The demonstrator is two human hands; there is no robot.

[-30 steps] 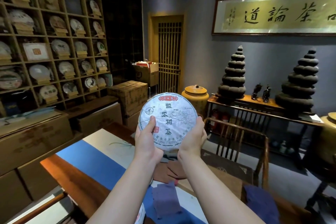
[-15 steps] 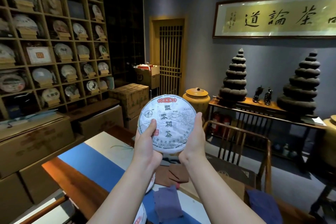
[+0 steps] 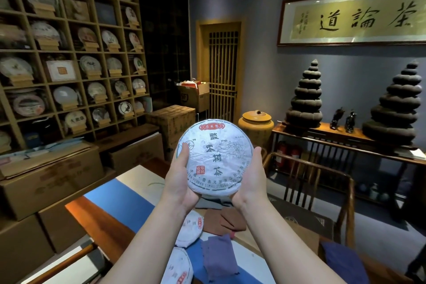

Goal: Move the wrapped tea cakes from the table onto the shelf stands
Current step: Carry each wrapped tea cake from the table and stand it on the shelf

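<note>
A round tea cake point(image 3: 219, 154) in white paper with black characters and a red label is held upright in the air above the table point(image 3: 96, 212). My left hand point(image 3: 181, 177) grips its lower left edge, thumb on the face. My right hand point(image 3: 250, 180) cups the lower right edge. Two more wrapped tea cakes point(image 3: 190, 228) point(image 3: 178, 267) lie on the table under my left forearm, partly hidden. The wooden shelf unit point(image 3: 78, 53) at the left holds several tea cakes on small stands point(image 3: 69, 106).
Cardboard boxes point(image 3: 53, 175) stack along the floor below the shelf. Purple and brown cloths point(image 3: 219, 253) lie on the table's blue and white runner. A wooden chair point(image 3: 322, 191) stands to the right, with a side table point(image 3: 345, 138) of dark tiered sculptures and a yellow jar point(image 3: 255, 124) behind.
Both hands have lowered the tea cake slightly and brought it nearer. The two cakes lying on the table have come into view below.
</note>
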